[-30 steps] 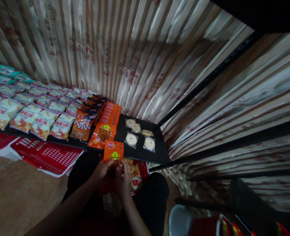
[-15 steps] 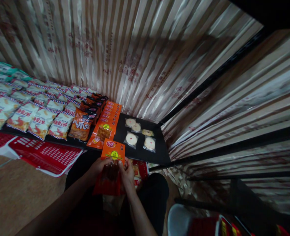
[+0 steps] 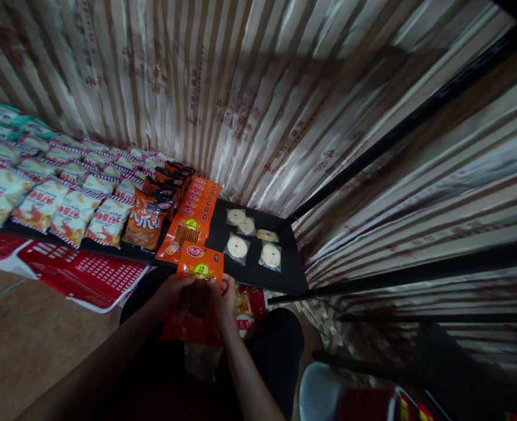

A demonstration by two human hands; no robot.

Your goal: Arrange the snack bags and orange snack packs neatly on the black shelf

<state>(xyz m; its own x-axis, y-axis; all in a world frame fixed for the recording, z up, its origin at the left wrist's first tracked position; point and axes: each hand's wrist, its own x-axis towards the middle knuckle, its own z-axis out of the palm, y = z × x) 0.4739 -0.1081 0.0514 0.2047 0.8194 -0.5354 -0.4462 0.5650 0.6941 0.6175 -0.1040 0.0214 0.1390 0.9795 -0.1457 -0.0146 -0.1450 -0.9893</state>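
Note:
An orange snack packet [image 3: 199, 298] with a clear window showing brown sticks is held above my lap. My left hand [image 3: 173, 292] grips its left side and my right hand [image 3: 224, 298] its right side, the thumbs on the front. Just beyond its top edge, a row of overlapping orange packets [image 3: 190, 219] of the same look lies on the black shelf [image 3: 214, 237]. To the right of that row are several round white wafers [image 3: 237, 247] in clear wrappers and one yellowish wrapped piece [image 3: 268, 235]. My fingers behind the packet are hidden.
Orange puffed-snack bags [image 3: 144, 222] and rows of white snack bags [image 3: 69, 216] fill the shelf's left, with green bags [image 3: 8, 120] farther off. Below stands a red basket [image 3: 87, 275]. Black bars [image 3: 385, 137] and a striped curtain [image 3: 223, 88] border the right and back. A pale tub [image 3: 320, 392] sits lower right.
The held packet has tipped slightly and shifted a little toward the shelf row, both hands keeping their hold. The view has turned slightly; the shelf goods stay in place.

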